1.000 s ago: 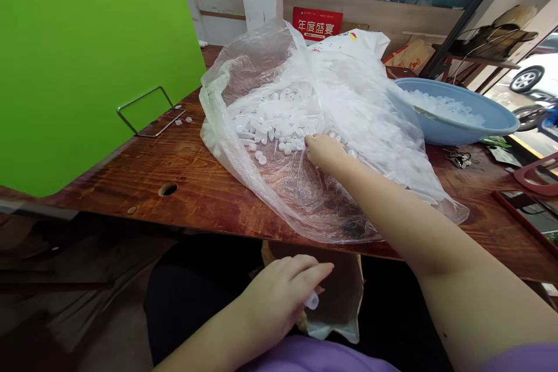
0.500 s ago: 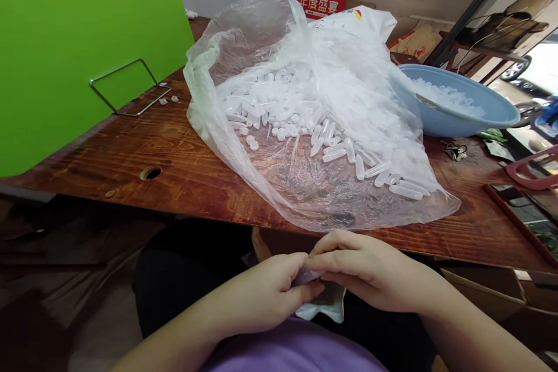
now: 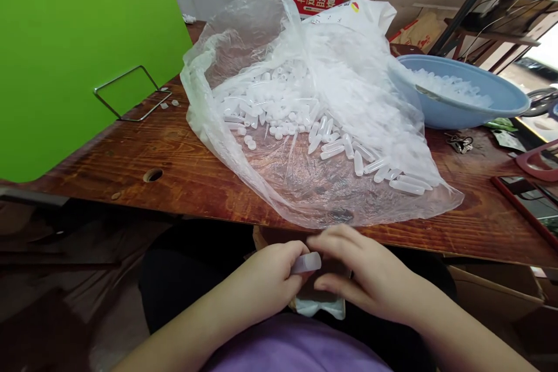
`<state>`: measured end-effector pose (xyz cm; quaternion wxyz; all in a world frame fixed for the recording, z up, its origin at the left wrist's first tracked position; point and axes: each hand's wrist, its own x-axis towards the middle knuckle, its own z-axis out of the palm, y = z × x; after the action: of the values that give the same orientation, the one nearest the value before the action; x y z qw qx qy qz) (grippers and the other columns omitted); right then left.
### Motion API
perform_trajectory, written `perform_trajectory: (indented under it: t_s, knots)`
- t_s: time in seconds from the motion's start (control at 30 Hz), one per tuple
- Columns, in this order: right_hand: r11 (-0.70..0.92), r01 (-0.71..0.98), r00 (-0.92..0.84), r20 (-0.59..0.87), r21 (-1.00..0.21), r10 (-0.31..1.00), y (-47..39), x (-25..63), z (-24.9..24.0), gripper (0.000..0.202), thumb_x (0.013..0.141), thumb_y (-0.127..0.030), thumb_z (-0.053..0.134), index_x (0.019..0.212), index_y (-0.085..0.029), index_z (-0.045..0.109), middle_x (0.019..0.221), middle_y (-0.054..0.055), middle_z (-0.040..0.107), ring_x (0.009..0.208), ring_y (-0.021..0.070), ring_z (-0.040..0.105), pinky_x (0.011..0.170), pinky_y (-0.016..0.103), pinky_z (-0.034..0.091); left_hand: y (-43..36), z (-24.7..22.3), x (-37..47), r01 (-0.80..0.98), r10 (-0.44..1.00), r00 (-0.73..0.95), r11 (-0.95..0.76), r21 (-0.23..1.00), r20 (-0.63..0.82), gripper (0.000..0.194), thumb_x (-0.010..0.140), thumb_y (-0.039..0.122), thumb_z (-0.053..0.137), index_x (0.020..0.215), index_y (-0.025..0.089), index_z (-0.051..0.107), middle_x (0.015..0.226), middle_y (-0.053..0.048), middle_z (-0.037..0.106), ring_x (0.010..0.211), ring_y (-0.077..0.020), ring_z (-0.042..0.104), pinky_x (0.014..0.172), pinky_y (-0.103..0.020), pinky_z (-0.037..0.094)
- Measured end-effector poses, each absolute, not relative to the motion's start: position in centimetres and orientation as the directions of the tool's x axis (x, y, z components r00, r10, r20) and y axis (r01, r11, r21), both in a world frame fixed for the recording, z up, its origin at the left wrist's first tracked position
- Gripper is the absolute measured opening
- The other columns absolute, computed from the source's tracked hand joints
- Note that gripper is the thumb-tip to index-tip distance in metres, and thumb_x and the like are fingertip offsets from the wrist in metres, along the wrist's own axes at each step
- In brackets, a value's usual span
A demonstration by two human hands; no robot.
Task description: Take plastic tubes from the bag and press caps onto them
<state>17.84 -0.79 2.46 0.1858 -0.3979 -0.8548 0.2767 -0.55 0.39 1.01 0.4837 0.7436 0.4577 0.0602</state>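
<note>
My left hand [image 3: 275, 274] is closed around a small translucent plastic tube [image 3: 307, 263], one end of which sticks out past the thumb toward the right. Just beside it my right hand [image 3: 361, 270] has its thumb and fingers apart, with nothing visible between them. Both hands are over my lap, below the table's front edge. In front of them a clear plastic bag [image 3: 292, 186] lies spread on the table, with a heap of similar translucent tubes [image 3: 333, 151] and small white caps [image 3: 250, 142] at its mouth.
A blue basin [image 3: 471, 110] of translucent pieces stands at the right, near keys [image 3: 459, 143] and a red-edged phone-like object [image 3: 529, 203]. A green panel [image 3: 87, 58] with a wire stand [image 3: 131, 96] is at the left of the wooden table [image 3: 196, 186]. Cardboard [image 3: 492, 290] is below right.
My right hand has come off the tube and its fingers have spread apart. The tube's end now shows in my left hand, which stays about where it was.
</note>
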Motion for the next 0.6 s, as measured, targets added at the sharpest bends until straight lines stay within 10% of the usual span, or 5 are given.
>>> perform_trajectory:
  t_s: [0.17,0.37,0.5,0.6]
  knots:
    - [0.497,0.707,-0.567,0.016,-0.503,0.823,-0.7,17.4,2.1,0.047,0.095,-0.042,0.022,0.074,-0.017,0.055,0.062,0.002,0.057,0.054,0.0126,0.051,0.049,0.023,0.035,0.5,0.9,-0.4,0.611,0.719,0.588,-0.096,0.786,-0.37,0.013,0.073,0.018,0.047,0.08,0.018,0.058,0.076,-0.001,0.064,0.067,-0.0157,0.056,0.058,-0.022,0.038]
    - [0.716,0.624,-0.652,0.295,-0.314,0.698,-0.8,16.5,0.8,0.057,0.095,-0.046,0.018,0.063,-0.017,0.056,0.056,0.004,0.054,0.051,0.014,0.047,0.047,0.027,0.03,0.2,0.3,-0.4,0.594,0.684,0.601,-0.037,0.804,-0.413,0.01,0.073,0.023,0.051,0.07,0.017,0.058,0.069,0.001,0.063,0.062,-0.0143,0.054,0.052,-0.021,0.036]
    - [0.671,0.609,-0.647,0.223,-0.423,0.729,-0.6,16.3,1.1,0.061,0.096,-0.041,0.012,0.062,-0.017,0.056,0.055,0.002,0.054,0.048,0.0116,0.046,0.046,0.025,0.03,0.1,0.4,-0.3,0.539,0.69,0.614,-0.012,0.842,-0.383,0.014,0.071,0.016,0.047,0.074,0.016,0.06,0.075,0.001,0.066,0.067,-0.015,0.057,0.056,-0.021,0.038]
    - [0.815,0.529,-0.727,0.369,-0.236,0.579,0.1,16.4,1.6,0.059,0.094,-0.045,0.017,0.065,-0.016,0.06,0.06,0.004,0.056,0.053,0.0145,0.047,0.049,0.028,0.031,0.2,0.9,-0.1,0.499,0.626,0.66,0.047,0.865,-0.415,0.013,0.071,0.021,0.052,0.076,0.015,0.063,0.074,0.0,0.067,0.067,-0.0157,0.058,0.052,-0.02,0.037]
